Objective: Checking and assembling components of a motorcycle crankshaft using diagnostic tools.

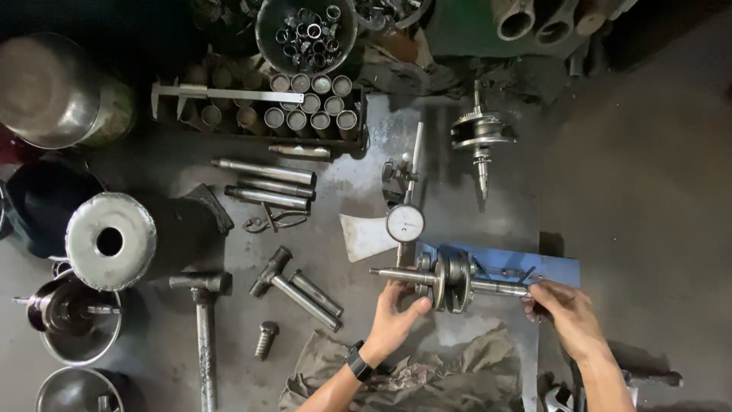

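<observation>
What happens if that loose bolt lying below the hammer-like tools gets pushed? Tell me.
The bolt looks like solid steel, so probably stiff and heavy for its size. Its round shank lies flat on the metal bench, so it would likely roll, curving around its wider head. Its surface may be oily and slippery.

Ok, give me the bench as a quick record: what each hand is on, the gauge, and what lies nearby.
left hand: grips the left shaft of the crankshaft
right hand: at the crankshaft's right shaft end
support: blue stand under the crankshaft
gauge: dial indicator just above the crankshaft's left shaft
nearby: hammer, bolt, rag, second crankshaft
</observation>
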